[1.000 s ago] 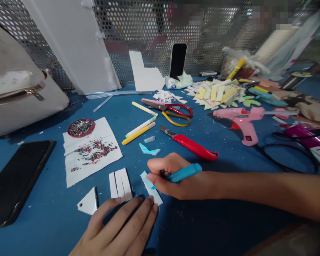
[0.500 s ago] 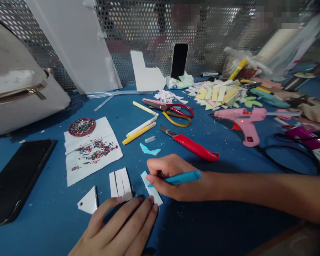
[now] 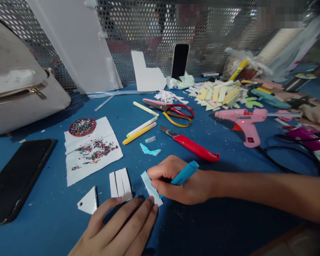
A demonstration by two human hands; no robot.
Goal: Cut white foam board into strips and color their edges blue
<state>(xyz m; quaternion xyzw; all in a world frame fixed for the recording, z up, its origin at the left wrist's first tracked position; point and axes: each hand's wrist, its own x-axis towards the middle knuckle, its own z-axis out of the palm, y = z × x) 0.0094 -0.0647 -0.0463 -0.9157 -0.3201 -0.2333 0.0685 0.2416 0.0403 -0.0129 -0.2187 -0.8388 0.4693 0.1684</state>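
Note:
A blue marker (image 3: 185,173) is pinched in my right hand (image 3: 173,181), its tip low at the right edge of a small strip (image 3: 146,179) coloured light blue over part of its white face. My left hand (image 3: 122,227) lies flat with fingers spread, fingertips pressing the strip's near end. Its index finger reaches the bottom of several narrow white strips (image 3: 120,183) side by side. Left of them lies a white triangular piece (image 3: 88,202) with a small hole. Beyond the coloured strip are a bent blue scrap (image 3: 150,150) and a short clear cap (image 3: 150,139).
A red utility knife (image 3: 196,147), scissors (image 3: 173,110) and capped markers (image 3: 140,133) lie beyond my hands. At right rests a pink glue gun (image 3: 246,121) with its cable. On the left are a phone (image 3: 18,177), a paper sheet (image 3: 70,174) with bead-like bits and a bag (image 3: 21,89).
The marker has tilted more upright, and its tip has moved down along the strip toward the near end. More light blue shows on the strip. My left hand has stayed put.

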